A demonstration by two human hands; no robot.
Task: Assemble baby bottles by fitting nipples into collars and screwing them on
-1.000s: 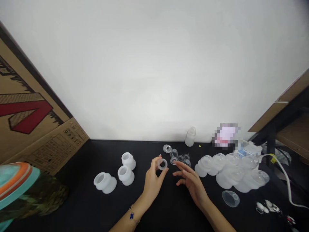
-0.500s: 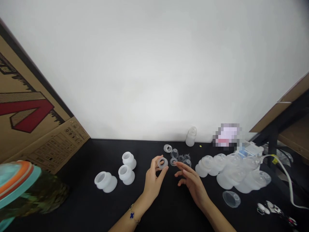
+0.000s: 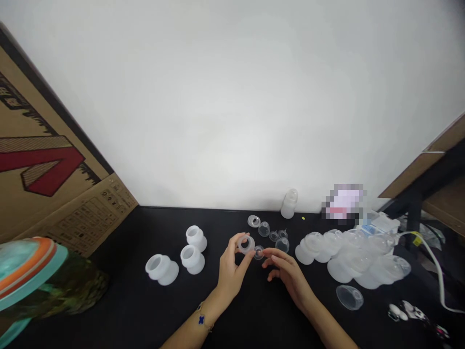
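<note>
Left hand (image 3: 229, 265) holds a ring (image 3: 252, 247) by its edge, right hand (image 3: 286, 274) apparently a disc (image 3: 259, 253), open tabletop (image 3: 257, 308) beneath

The ring (image 3: 246, 251) sits between three pots (image 3: 196, 263), left, and clustered containers (image 3: 340, 266), right.

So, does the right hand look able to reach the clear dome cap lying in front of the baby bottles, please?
Probably yes: no object shows between the right hand and the clear dome cap, and the baby bottles sit farther back.
</note>
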